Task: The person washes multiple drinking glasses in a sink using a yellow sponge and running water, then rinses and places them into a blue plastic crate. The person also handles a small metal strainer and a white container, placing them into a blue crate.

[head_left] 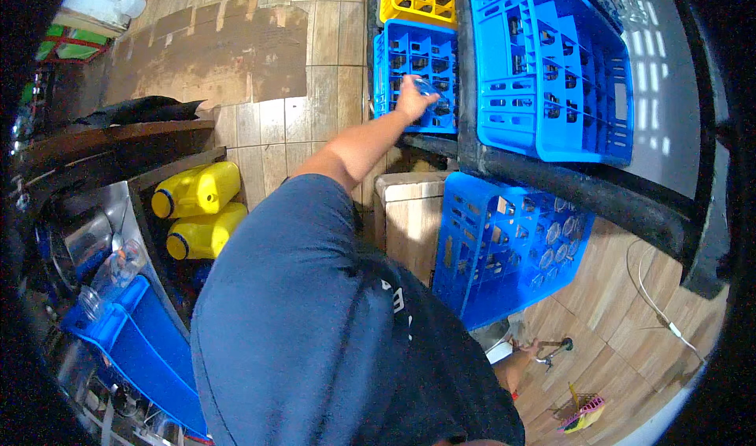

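My left hand (412,99) reaches over a small blue compartment crate (381,92), its fingers closed around a clear piece of glassware (426,88). Whether that is a drinking glass or a jar, I cannot make out. Dark gaps and some clear items show in the crate's cells. At the lower right, my right hand (528,349) is beside a metal tap (557,348) on the tiled wall. Its fingers are small and partly hidden, and my torso covers most of that arm.
A yellow crate (417,13) adjoins the small blue one. One large blue crate (504,123) rests on a dark rail (583,194); another (457,265) holds several clear glasses. Yellow jugs (206,232) and a blue bin (150,351) stand left. Cardboard (213,56) covers some floor.
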`<state>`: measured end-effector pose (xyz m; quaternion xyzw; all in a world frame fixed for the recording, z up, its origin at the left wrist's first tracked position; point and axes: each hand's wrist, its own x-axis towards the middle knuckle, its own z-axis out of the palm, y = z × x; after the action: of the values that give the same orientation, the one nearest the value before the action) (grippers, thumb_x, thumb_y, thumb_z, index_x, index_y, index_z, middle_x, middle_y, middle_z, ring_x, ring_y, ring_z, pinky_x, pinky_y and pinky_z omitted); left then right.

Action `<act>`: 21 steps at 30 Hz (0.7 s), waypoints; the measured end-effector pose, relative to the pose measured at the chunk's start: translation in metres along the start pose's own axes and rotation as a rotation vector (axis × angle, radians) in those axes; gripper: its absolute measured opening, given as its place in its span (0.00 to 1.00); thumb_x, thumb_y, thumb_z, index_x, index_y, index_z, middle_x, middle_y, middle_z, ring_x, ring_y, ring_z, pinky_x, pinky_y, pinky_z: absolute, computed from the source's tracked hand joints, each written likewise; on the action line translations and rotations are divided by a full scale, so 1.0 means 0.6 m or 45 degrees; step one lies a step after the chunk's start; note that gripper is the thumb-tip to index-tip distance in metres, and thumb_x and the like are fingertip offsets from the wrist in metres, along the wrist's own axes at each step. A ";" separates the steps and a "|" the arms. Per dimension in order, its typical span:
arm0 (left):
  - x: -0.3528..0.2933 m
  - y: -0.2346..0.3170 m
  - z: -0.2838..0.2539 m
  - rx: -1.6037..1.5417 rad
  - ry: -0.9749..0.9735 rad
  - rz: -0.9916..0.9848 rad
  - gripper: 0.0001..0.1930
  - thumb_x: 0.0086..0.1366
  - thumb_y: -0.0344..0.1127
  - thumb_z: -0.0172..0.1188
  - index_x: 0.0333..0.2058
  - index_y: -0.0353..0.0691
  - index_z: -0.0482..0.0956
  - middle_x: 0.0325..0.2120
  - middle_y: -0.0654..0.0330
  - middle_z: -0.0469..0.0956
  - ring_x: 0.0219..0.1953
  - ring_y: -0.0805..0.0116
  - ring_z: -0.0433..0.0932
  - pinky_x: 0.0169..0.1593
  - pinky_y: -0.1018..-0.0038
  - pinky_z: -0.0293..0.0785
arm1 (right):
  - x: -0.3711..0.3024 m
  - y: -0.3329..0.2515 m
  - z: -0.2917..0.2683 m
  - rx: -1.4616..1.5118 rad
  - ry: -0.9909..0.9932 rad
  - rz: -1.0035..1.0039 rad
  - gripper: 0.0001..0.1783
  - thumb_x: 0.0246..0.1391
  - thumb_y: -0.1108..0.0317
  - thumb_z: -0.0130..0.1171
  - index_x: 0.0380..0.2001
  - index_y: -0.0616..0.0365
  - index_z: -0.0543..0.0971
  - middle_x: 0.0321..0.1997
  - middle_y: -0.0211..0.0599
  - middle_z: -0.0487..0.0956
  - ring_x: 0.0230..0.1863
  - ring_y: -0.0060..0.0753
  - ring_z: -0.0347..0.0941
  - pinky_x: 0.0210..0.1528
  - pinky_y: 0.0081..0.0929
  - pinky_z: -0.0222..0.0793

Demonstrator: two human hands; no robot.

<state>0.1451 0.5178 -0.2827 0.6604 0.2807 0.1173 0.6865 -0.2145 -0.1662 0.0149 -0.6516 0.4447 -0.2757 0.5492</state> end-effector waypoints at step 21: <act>-0.058 0.023 -0.006 1.051 -0.868 0.431 0.23 0.52 0.38 0.59 0.48 0.40 0.72 0.41 0.44 0.75 0.43 0.50 0.74 0.47 0.60 0.71 | 0.011 0.071 -0.071 -0.152 0.162 -0.226 0.37 0.45 0.55 0.57 0.58 0.56 0.60 0.57 0.48 0.66 0.52 0.49 0.64 0.46 0.48 0.67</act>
<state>0.1178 0.5035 -0.2609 0.9106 -0.0445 -0.1138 0.3947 -0.2592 -0.1919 -0.0166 -0.7011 0.4349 -0.3369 0.4537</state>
